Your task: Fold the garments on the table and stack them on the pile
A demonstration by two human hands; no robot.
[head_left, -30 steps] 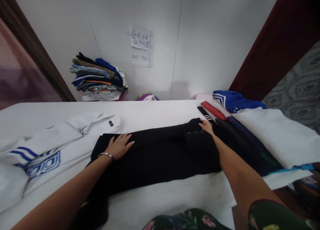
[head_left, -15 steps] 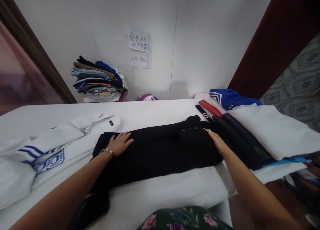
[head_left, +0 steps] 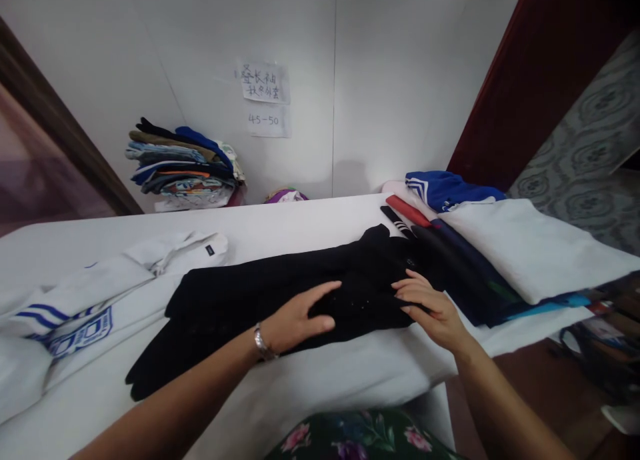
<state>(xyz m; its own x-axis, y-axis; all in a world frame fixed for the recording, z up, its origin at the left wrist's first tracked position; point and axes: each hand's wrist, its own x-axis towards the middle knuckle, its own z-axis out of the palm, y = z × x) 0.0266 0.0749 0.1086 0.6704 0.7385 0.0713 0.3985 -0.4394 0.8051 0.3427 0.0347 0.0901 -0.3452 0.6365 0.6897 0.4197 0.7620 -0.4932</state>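
Observation:
A black jacket point(head_left: 280, 280) with small buttons lies partly folded across the middle of the white table. My left hand point(head_left: 300, 317), wearing a metal bracelet, is over its near side with thumb and fingers apart. At the jacket's right end, my right hand point(head_left: 433, 307) has dark fabric between its thumb and fingers. A white jacket point(head_left: 130, 280) with blue stripes and a blue print is spread out to the left, next to the black one.
Folded clothes, with a white garment point(head_left: 540, 247) and a blue one point(head_left: 455, 190) on top, lie at the right. A tall stack of clothes point(head_left: 185, 167) stands beyond the table point(head_left: 300, 227). Handwritten paper signs point(head_left: 265, 90) hang on the wall.
My left hand has lifted off the jacket's left end and come right. My right hand has moved slightly lower, and the buttoned part has shifted toward me. The jacket's left end lies more spread.

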